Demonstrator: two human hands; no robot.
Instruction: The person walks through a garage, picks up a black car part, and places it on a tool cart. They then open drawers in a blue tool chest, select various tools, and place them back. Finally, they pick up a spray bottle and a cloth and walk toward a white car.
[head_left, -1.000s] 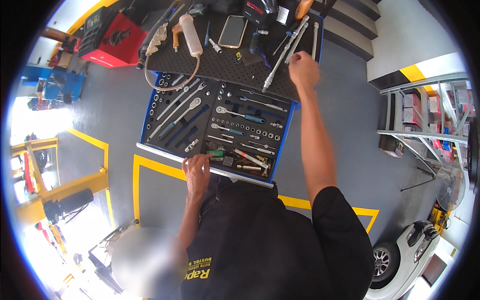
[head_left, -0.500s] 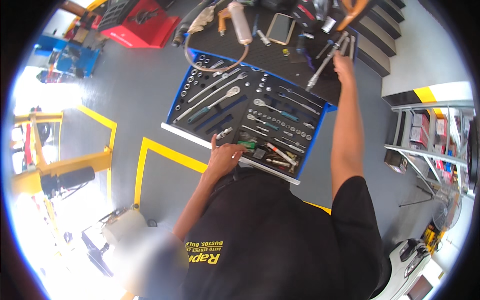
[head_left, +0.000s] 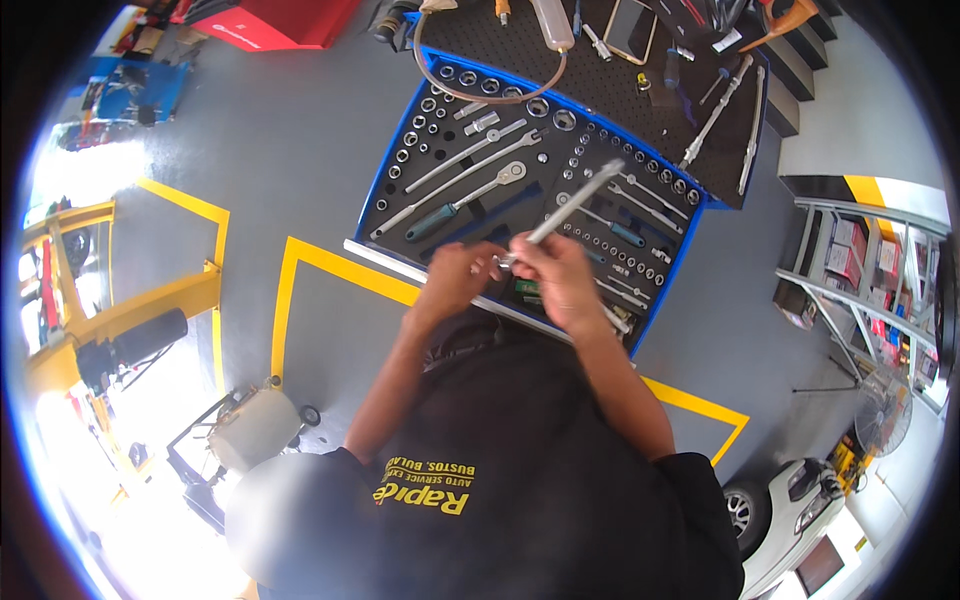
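Note:
My right hand (head_left: pixel 560 278) grips a long silver extension bar (head_left: pixel 578 205), which slants up and to the right over the open tool drawer (head_left: pixel 365 249). At its lower end, my left hand (head_left: pixel 462 280) is closed, thumb and fingertips pinched close to the bar. Between the hands a small chrome socket piece (head_left: pixel 506 262) shows, mostly covered by fingers. Beneath them, the drawer's black foam holds rows of sockets (head_left: pixel 402 156), a ratchet with a teal handle (head_left: pixel 470 200) and a second ratchet (head_left: pixel 605 220) partly behind the bar.
On the cart's black top (head_left: pixel 620 110) lie a phone (head_left: pixel 630 30), more long silver bars (head_left: pixel 716 112), a screwdriver (head_left: pixel 672 68) and a bottle with a clear hose (head_left: pixel 553 25). Steps (head_left: pixel 795 75) and a metal shelf (head_left: pixel 850 270) stand to the right; a yellow lift arm (head_left: pixel 150 308) is at left.
My right hand has come back from the cart top to the drawer's front with the bar. My left hand has moved slightly right, and both hands now meet.

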